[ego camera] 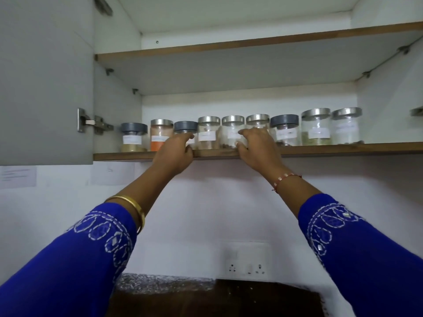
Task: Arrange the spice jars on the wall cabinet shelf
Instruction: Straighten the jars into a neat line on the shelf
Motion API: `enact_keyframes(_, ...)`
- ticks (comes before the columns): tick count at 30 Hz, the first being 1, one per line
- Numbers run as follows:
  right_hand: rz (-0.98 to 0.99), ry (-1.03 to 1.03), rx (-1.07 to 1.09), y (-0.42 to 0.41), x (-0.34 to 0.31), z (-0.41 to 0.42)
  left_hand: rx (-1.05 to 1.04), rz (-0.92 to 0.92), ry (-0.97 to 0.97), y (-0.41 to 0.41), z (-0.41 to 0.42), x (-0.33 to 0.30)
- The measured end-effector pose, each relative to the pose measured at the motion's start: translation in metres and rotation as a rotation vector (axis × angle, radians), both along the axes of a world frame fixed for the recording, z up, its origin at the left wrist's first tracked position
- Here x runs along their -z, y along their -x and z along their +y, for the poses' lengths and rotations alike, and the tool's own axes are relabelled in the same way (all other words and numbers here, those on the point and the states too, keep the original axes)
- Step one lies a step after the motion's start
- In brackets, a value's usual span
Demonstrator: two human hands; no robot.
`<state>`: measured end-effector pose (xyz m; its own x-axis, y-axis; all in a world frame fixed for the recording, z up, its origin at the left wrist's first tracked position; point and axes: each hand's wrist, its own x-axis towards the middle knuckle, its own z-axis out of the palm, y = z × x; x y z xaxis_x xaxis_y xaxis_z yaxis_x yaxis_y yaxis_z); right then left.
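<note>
Both hands reach up to a row of jars on the lower shelf [343, 149] of an open wall cabinet. Left hand [176, 152] curls its fingers around the third jar [185, 129] from the left, a clear one with a dark grey lid, thumb low at the shelf's front edge. Right hand [256, 145] wraps the fifth jar [232, 131], its fingers across the label and thumb near the base; the hand also covers much of the sixth jar [258, 121] behind it.

Nine jars stand upright in one line running left to right along the shelf, long axes vertical, white labels facing out, most touching or just beside their neighbours. They are clear, round and straight-sided. Three carry matte grey lids; the rest have shiny metal lids. The first jar [134, 137] holds a low layer of tan powder, the second jar [161, 135] is nearly full of orange powder, and others hold small brown or greenish bits.

The shelf is a white board with a brown wood edge, like the upper shelf [251, 42]. A grey door [45, 76] stands open at left on a metal hinge [91, 121]. Blue embroidered sleeves [357, 248] cover the forearms; a gold bangle [135, 207] sits on the left arm, a thin red thread [285, 178] on the right wrist.
</note>
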<state>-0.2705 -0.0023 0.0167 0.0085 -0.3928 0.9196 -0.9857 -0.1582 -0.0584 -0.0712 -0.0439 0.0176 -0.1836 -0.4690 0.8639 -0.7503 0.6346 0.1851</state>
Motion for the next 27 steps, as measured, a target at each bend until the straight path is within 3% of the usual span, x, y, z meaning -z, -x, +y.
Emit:
enact_keyframes(13,0.127,-0.104,0.032,-0.147,0.004,-0.090,-0.058,-0.058,0.078,-0.141,-0.099,0.012)
enact_keyframes(18,0.143,-0.075,0.114,-0.164,0.003,-0.109,-0.038,-0.098,0.152,-0.149,-0.115,0.021)
enact_keyframes(27,0.168,-0.180,0.113,-0.164,-0.001,-0.110,-0.090,-0.126,0.090,-0.147,-0.113,0.012)
